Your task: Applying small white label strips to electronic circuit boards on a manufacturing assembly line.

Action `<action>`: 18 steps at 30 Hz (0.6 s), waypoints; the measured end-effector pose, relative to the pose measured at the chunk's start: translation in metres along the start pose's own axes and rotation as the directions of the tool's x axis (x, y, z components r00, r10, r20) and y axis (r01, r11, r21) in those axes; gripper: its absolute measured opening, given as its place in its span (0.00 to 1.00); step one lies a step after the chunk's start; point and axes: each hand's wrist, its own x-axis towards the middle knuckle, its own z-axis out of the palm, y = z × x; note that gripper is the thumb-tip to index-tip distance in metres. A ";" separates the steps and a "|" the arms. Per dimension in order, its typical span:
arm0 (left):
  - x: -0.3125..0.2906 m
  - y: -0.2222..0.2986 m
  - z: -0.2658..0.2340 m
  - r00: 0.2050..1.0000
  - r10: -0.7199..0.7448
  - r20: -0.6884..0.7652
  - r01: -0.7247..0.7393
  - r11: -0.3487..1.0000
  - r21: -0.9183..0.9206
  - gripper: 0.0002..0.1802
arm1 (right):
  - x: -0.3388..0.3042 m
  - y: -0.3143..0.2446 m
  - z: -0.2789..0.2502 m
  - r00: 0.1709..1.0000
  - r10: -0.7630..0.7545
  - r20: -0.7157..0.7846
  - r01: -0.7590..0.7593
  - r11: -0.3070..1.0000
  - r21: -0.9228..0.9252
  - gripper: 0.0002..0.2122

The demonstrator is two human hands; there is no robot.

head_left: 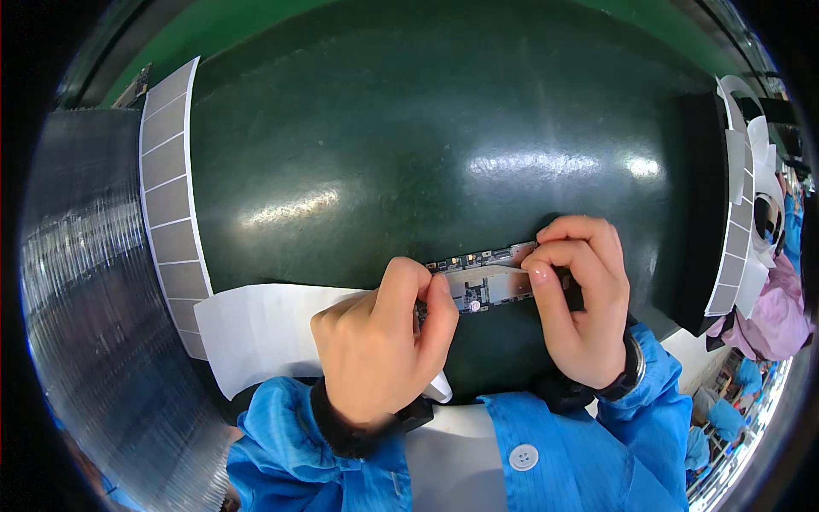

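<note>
A narrow circuit board, with small chips and silvery-grey flat areas on its top, lies slightly tilted between my two hands, low in the middle of the green table. My left hand is closed, its thumb and bent index finger pinched at the board's left end and covering it. At the right end, my right hand has thumb and index fingertip pressed together over the board's edge. Whether a thin piece is also between those fingertips, I cannot tell. A pale round dot sits near the board's lower edge.
White paper lies beside and partly under my left hand. A strip of grey labels stands at the left, next to translucent ribbed plastic. On the right are a black block, another label strip and pink cloth.
</note>
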 end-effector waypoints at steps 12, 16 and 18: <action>-0.002 -0.003 0.004 1.000 0.002 -0.003 -0.002 1.000 -0.010 0.08 | 0.005 0.002 -0.001 0.996 0.006 0.092 -0.005 1.000 -0.007 0.08; -0.001 -0.001 0.004 1.000 0.019 0.016 -0.019 0.999 0.050 0.08 | 0.008 0.003 -0.003 0.995 0.004 0.105 -0.001 1.000 -0.027 0.08; -0.001 0.000 0.004 1.000 0.016 0.020 -0.018 0.997 0.069 0.08 | 0.009 0.003 -0.003 0.994 0.007 0.106 -0.005 1.000 -0.022 0.08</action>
